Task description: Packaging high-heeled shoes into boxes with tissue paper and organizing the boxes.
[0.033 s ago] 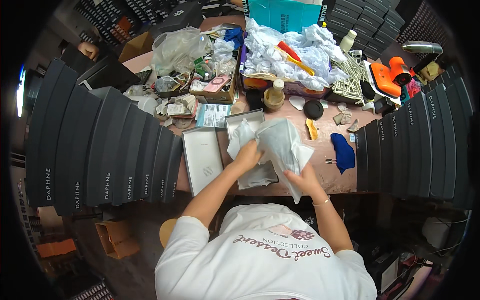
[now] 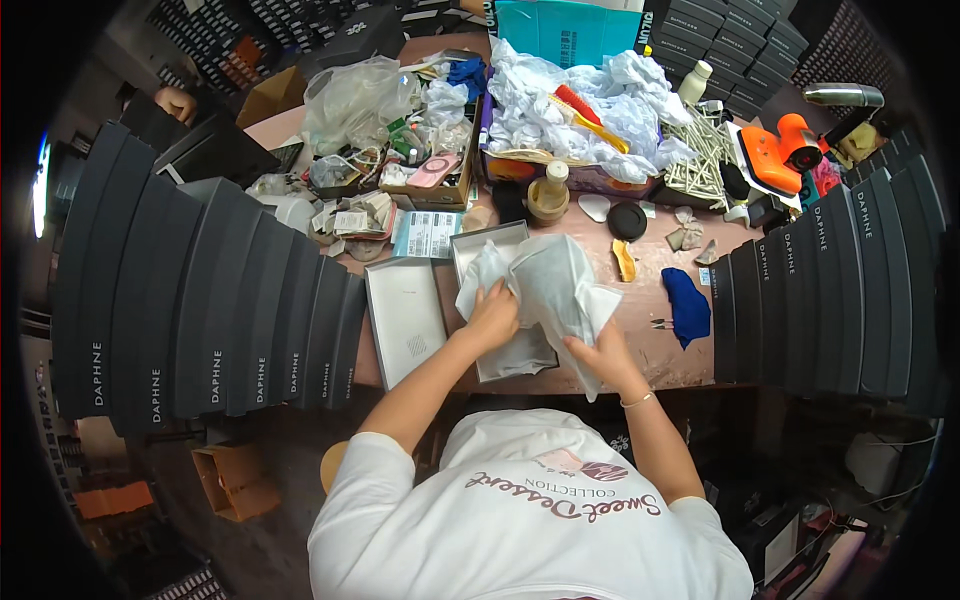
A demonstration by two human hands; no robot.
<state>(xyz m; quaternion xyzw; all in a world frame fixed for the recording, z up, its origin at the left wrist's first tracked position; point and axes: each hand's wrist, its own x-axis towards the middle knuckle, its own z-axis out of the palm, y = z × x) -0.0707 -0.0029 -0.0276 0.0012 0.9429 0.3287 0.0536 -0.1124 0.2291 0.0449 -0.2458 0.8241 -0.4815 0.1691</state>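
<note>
A bundle wrapped in thin white tissue paper point(image 2: 553, 280) is held up between my two hands, over the open grey shoebox point(image 2: 487, 240). My left hand point(image 2: 493, 318) pinches the paper on its left side. On the lower right, my right hand point(image 2: 603, 360) grips the loose paper with its thumb on top. What lies inside the wrap is hidden. Another paper-covered item point(image 2: 522, 354) rests in the near end of the box, partly behind my left hand. Left of the box lies its pale-lined lid point(image 2: 408, 315), inside facing up.
Stacks of dark shoeboxes point(image 2: 190, 300) stand left, with more shoeboxes point(image 2: 825, 290) at right. A blue cloth point(image 2: 686, 305) lies beside small snips point(image 2: 662, 323). Behind are a bin of crumpled paper point(image 2: 520, 90), a glue pot point(image 2: 548, 200) and an orange tool point(image 2: 770, 160).
My right hand and the lower right corner of the tissue paper have shifted slightly left and up. My left hand has moved slightly left, still holding the paper.
</note>
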